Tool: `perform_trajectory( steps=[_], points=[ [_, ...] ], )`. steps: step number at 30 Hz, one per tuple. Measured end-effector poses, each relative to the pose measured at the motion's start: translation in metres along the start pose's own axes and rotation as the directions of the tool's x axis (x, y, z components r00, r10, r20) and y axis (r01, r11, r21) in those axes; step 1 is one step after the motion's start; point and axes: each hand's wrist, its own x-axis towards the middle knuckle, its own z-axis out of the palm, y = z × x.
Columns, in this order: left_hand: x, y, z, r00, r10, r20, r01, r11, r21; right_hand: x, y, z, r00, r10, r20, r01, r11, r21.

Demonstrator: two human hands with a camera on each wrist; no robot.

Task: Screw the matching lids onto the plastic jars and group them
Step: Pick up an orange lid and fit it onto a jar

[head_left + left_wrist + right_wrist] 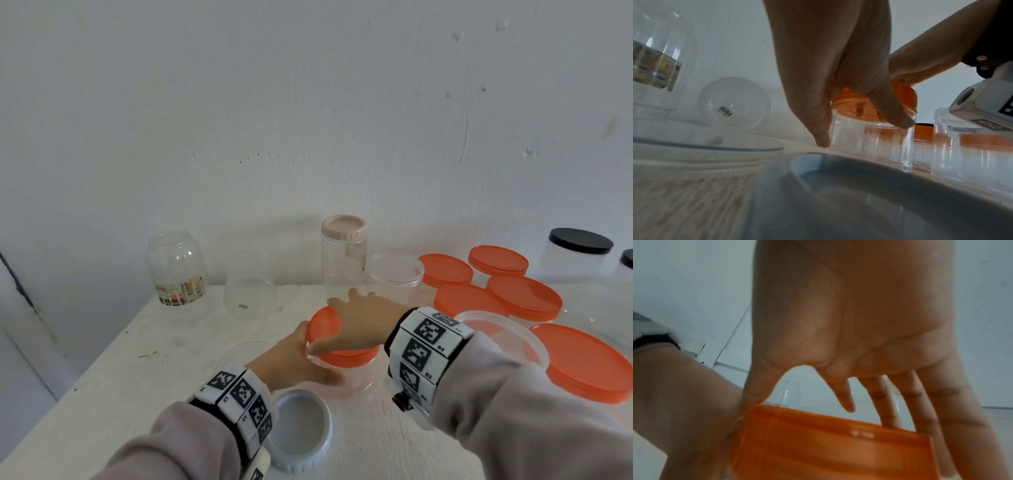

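A small clear plastic jar (pixel 346 377) stands near the middle of the white table (pixel 154 359), with an orange lid (pixel 352 356) on its mouth. My left hand (pixel 313 359) grips the jar's wall from the left; in the left wrist view its fingers (pixel 818 129) and thumb straddle the jar (pixel 869 142) just below the lid (pixel 904 95). My right hand (pixel 334 323) lies spread over the lid. In the right wrist view its thumb presses the left rim of the lid (pixel 828 443) and the fingers (pixel 890 410) reach down past the far rim.
A grey-blue lid (pixel 301 430) lies upside down by my left wrist, a clear lid (pixel 236 353) left of the jar. Two upturned clear jars (pixel 176 270) and a pink-lidded tall jar (pixel 344 260) stand behind. Several orange-lidded tubs (pixel 524 298), open tubs (pixel 394 274) and black-lidded jars (pixel 579 253) crowd the right.
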Motion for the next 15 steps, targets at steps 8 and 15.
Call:
perform_trajectory(
  steps=[8,15],
  points=[
    [-0.001,0.001,-0.001,1.0,-0.013,0.019,0.013,0.999,-0.049,-0.003,0.005,-0.013,0.983,-0.127,0.135,0.121,0.991,0.053],
    [-0.002,0.002,0.0,1.0,-0.006,0.007,0.006,1.0,-0.027,-0.004,0.001,0.005,0.998,-0.035,-0.048,0.037,0.999,0.039]
  ],
)
